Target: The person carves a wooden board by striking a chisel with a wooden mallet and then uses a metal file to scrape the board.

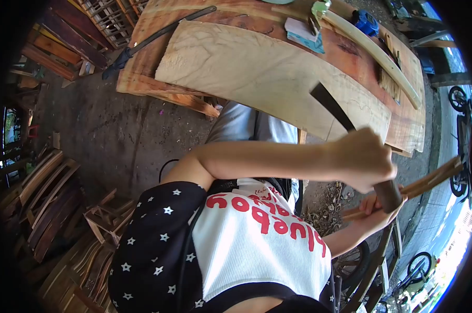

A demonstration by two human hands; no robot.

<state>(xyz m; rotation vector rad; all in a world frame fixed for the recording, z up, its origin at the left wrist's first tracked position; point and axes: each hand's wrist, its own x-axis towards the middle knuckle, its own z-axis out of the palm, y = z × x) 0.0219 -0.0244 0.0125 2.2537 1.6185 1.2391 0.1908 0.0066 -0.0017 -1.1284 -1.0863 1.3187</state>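
Observation:
My left hand (362, 160) reaches across my body, its fingers closed round the thick wooden handle (388, 197) of a knife. The knife's dark, square-ended blade (332, 105) sticks out above the fist, toward the table, and overlaps a pale board (257, 68) in this view. Lower and partly behind the handle, my right hand (374, 218) grips a slim strip of wood (434, 178). The strip slants up to the right, past the table's corner. The handle's butt overlaps the right hand's fingers.
Beyond my legs stands a wooden table (137, 78). On it lie a long dark tool (168, 28), a folded cloth (304, 34), a blue tape measure (365, 22), a curved pale batten (377, 57) and a brush (388, 86). Wood pieces (51, 203) are stacked at left; bicycles (419, 267) stand right.

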